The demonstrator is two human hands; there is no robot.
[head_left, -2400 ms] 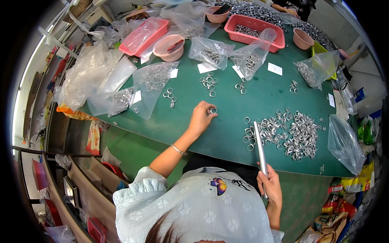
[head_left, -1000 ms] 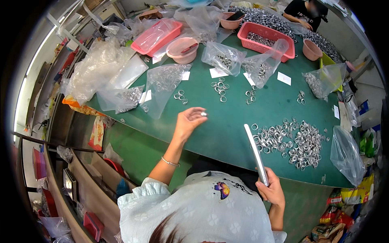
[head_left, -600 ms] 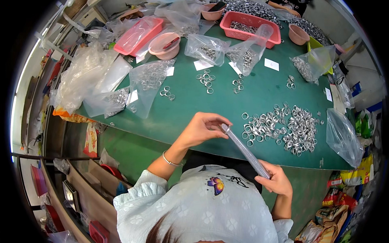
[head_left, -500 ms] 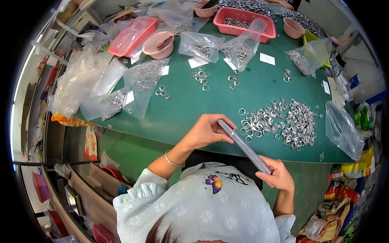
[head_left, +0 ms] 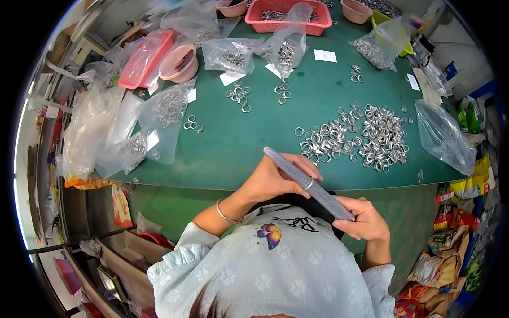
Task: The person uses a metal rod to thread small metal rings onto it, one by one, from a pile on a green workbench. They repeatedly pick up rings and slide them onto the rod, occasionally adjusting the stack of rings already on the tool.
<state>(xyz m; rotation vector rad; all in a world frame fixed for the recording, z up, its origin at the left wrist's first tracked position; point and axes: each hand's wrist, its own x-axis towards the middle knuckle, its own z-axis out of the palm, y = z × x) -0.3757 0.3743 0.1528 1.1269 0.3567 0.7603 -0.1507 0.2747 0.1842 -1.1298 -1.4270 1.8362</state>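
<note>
While the right hand (head_left: 367,220) grips the lower end of a grey rod (head_left: 328,200) between thumb and fingers, the left hand (head_left: 273,179) is closed about it further up, pinching a silver ring (head_left: 309,185) that encircles the rod. The rod slants across the near edge of the green table (head_left: 222,159), its upper end over the surface and its lower end on the person's side of that edge. A loose heap of rings (head_left: 384,139) lies toward the near right corner, beside a clear plastic bag (head_left: 445,139). Four small ring clusters (head_left: 238,96) are spread across the middle of the surface, with white cards (head_left: 325,55) near them. Clear bags with rings inside (head_left: 167,108) lie toward the left edge, and a pink basin (head_left: 260,24) holding more rings stands toward the far edge.
</note>
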